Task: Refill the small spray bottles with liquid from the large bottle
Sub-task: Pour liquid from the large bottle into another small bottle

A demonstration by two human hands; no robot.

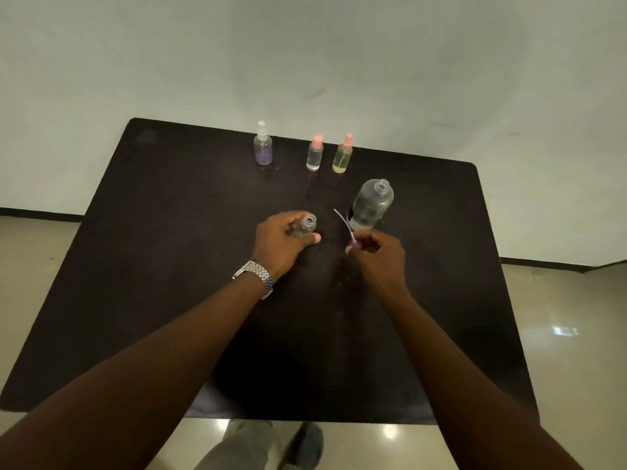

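Your L hand (281, 242) grips the uncapped small spray bottle (305, 227), upright. R hand (376, 252) pinches a pump head (354, 245), dip tube (342, 222) pointing up-left. Open large bottle (371, 205) stands just beyond R hand.

- The head-worn camera looks forward and steeply down from above the near edge of the dark table (152, 232).
- It sits close (both forearms (152, 361) fill the lower frame); wall (339, 62) and floor (34, 249) show past the far edge.
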